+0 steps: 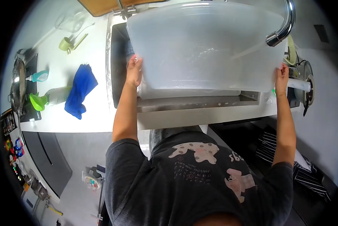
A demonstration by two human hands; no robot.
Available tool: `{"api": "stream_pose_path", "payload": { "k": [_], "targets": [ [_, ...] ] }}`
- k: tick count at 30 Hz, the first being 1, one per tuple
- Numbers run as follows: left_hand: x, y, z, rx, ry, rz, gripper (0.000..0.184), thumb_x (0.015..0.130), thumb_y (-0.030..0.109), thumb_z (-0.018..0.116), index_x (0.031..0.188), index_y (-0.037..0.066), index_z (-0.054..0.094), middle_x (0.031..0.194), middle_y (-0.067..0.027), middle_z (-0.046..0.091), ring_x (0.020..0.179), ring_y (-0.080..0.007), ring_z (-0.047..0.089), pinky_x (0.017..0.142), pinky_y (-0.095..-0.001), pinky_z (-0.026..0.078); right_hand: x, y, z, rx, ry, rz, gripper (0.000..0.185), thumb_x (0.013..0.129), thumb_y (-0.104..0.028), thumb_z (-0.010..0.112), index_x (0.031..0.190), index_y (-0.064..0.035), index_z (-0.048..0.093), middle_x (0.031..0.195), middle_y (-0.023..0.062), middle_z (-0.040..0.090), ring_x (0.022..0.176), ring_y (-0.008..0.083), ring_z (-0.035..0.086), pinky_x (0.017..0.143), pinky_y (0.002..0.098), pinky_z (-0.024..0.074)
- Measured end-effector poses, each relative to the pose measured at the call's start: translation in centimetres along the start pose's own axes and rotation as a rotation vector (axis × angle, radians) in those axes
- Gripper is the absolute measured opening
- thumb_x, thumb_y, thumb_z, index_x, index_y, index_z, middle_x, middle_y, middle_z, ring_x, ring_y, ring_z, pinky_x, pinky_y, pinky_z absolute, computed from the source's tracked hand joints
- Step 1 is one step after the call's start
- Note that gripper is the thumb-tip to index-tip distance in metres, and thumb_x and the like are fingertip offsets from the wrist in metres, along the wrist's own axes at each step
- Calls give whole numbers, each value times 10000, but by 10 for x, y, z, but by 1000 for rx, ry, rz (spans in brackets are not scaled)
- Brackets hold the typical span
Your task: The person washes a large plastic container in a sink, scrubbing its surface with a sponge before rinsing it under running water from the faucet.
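A large translucent plastic tub point(206, 49) spans the sink point(120, 45), tilted, with water drops on its face. At its left edge, my left hand point(134, 71) is closed with fingers gripping the rim. My right hand point(281, 78) grips the opposite edge, thumb and fingers pinched on the plastic. Above the tub's right side curves a chrome faucet point(285, 28); whether water runs from it I cannot tell. The tub hides most of the sink basin. A lower translucent edge shows beneath the tub near the front of the sink.
On the counter at left lie a blue cloth point(80, 90), a spray bottle point(56, 96) with a green head, a teal bottle point(39, 76) and a green cup point(65, 44). A pan point(17, 84) sits farther left. A wooden board point(107, 5) stands behind the sink.
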State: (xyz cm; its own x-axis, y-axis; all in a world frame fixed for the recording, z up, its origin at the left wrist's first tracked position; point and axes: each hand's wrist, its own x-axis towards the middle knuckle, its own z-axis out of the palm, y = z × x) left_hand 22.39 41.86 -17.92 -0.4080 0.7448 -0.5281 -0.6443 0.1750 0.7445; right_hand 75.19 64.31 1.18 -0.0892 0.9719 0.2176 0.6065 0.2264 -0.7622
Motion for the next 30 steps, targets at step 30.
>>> {"api": "stream_pose_path", "payload": {
  "k": [30],
  "targets": [
    [-146,146,0,490,120,362,311,871,141,548,1148,76,422,948,-5,532,903,-87,506,753,-224,405,-64,40,144,445,-89,807,301,805,-265,477,952,-7,531,842,67,558,743,170,530,683,318,447]
  ]
}}
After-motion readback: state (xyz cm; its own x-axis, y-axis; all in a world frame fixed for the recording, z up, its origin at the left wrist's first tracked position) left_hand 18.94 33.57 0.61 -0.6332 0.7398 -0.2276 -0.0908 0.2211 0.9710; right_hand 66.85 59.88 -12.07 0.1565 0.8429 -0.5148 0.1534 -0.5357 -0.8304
